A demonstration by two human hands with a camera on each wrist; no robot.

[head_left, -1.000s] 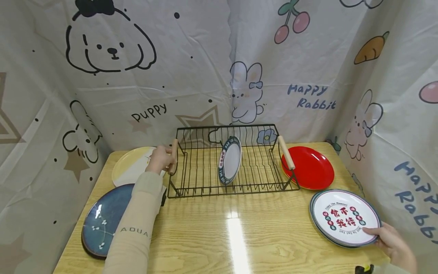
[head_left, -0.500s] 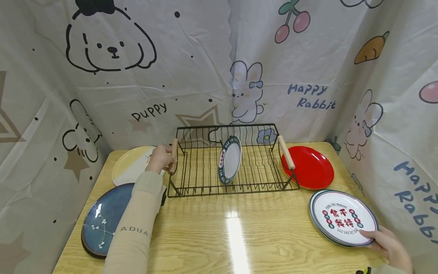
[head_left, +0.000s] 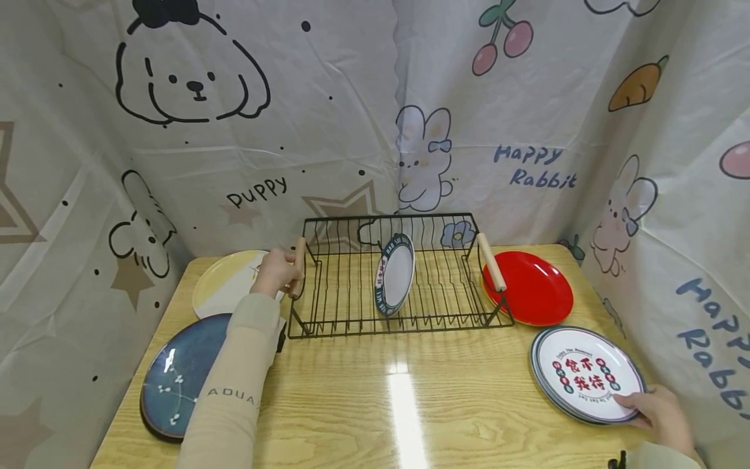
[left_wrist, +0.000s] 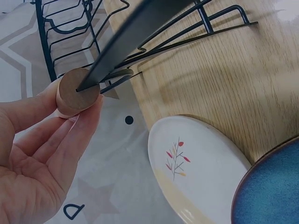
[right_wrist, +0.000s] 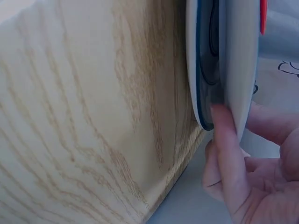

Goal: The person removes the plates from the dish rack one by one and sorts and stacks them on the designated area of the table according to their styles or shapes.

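Observation:
My left hand [head_left: 275,272] grips the left wooden handle [left_wrist: 77,93] of a black wire dish rack [head_left: 439,319], thumb on one side and fingers on the other. One plate with a dark patterned rim [head_left: 395,275] stands upright, slightly tilted, in the rack's middle. At the right, my right hand [head_left: 665,417] pinches the near edge of the upper white plate [head_left: 586,397], which has red lettering. The thumb lies over its rim; in the right wrist view a fingertip [right_wrist: 222,116] reaches into the gap above the lower plate [right_wrist: 192,60].
A red plate [head_left: 527,286] lies beside the rack's right handle. A yellow-and-white plate [head_left: 225,286] and a blue plate with white blossoms [head_left: 176,378] lie at the left, partly behind the left forearm. A printed cloth [head_left: 351,98] hangs around the back and sides of the wooden table [head_left: 328,404].
The right hand has shifted slightly left along the plate's near edge, and the upper plate has moved slightly left with it. The left hand and rack stay as they were.

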